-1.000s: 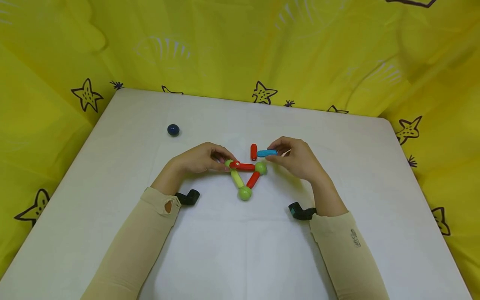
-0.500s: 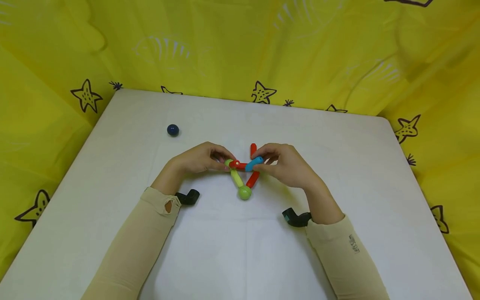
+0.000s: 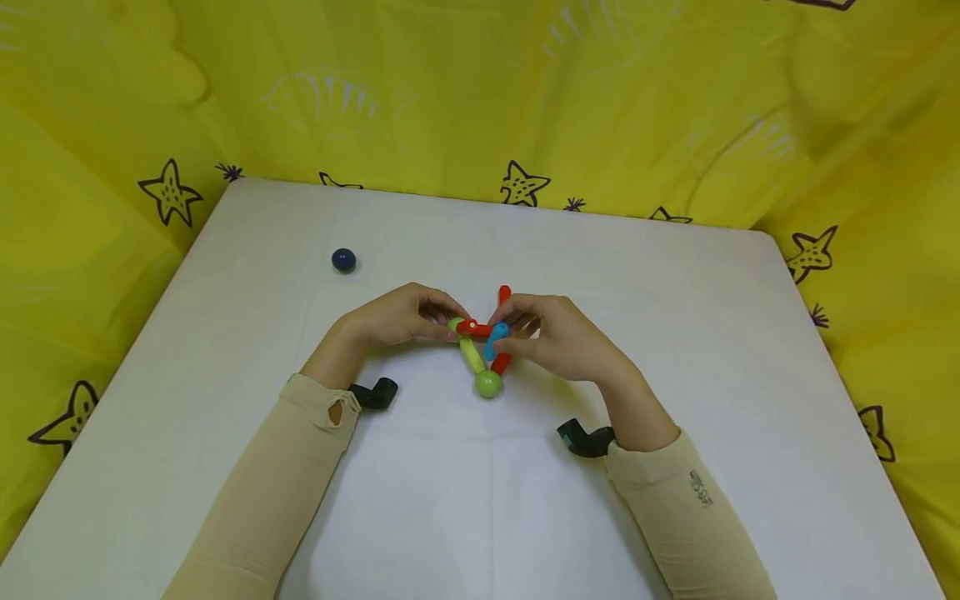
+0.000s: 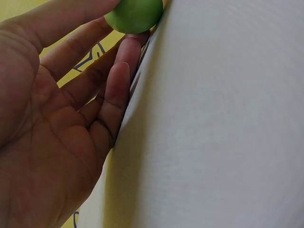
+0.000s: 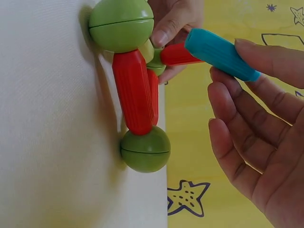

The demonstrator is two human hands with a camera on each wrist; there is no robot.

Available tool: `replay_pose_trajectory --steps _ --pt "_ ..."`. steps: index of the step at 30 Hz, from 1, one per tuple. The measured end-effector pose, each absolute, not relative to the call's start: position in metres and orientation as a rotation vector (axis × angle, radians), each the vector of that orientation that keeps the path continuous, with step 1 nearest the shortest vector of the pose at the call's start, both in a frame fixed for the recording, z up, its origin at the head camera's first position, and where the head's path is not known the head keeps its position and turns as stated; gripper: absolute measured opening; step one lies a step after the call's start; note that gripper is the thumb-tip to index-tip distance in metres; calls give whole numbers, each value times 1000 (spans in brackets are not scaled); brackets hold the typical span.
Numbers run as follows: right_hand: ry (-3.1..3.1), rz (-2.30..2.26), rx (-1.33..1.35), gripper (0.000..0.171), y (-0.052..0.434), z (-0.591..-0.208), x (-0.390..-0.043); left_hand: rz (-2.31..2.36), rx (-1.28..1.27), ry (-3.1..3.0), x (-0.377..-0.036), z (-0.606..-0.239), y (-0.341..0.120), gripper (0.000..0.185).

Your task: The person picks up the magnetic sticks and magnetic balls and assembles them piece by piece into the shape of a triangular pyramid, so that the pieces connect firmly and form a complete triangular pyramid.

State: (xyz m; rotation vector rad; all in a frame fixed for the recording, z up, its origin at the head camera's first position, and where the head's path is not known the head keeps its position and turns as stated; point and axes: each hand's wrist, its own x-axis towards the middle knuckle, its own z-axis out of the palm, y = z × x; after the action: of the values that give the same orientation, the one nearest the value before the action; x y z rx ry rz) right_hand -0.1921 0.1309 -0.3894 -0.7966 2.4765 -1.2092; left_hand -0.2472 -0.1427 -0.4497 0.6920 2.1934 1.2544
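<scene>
A triangle of green balls and rods rests on the table. My left hand (image 3: pixel 397 317) holds its left corner ball (image 4: pixel 135 14) between thumb and fingers; a red rod (image 5: pixel 180 54) stands up from that ball. My right hand (image 3: pixel 558 337) pinches a blue rod (image 5: pixel 221 54) between thumb and fingertips, tilted above the triangle and apart from the balls in the right wrist view. The near corner ball (image 3: pixel 488 384) joins a yellow-green rod (image 3: pixel 472 355) and a red rod (image 5: pixel 133 92). The right corner ball (image 5: pixel 145 148) is hidden behind my right hand in the head view.
A loose red rod (image 3: pixel 505 294) lies just beyond my right fingers. Farther back on the left sits a dark blue ball (image 3: pixel 344 260). Yellow curtains (image 3: pixel 450 100) border the white table (image 3: pixel 480 500) at the back and sides.
My right hand has carried the blue rod leftward and nearer, from beside the loose red rod to over the triangle, turning it from lying sideways to steeply slanted. The left hand stays in place.
</scene>
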Motion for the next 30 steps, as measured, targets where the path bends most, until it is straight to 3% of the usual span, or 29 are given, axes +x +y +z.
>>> replay_pose_trajectory --steps 13,30 --pt "2427 -1095 -757 24 126 -391 -189 1256 699 2198 -247 -449 -144 29" --pt "2419 -1055 -734 20 125 -395 -192 1252 710 2195 -248 -451 -144 28"
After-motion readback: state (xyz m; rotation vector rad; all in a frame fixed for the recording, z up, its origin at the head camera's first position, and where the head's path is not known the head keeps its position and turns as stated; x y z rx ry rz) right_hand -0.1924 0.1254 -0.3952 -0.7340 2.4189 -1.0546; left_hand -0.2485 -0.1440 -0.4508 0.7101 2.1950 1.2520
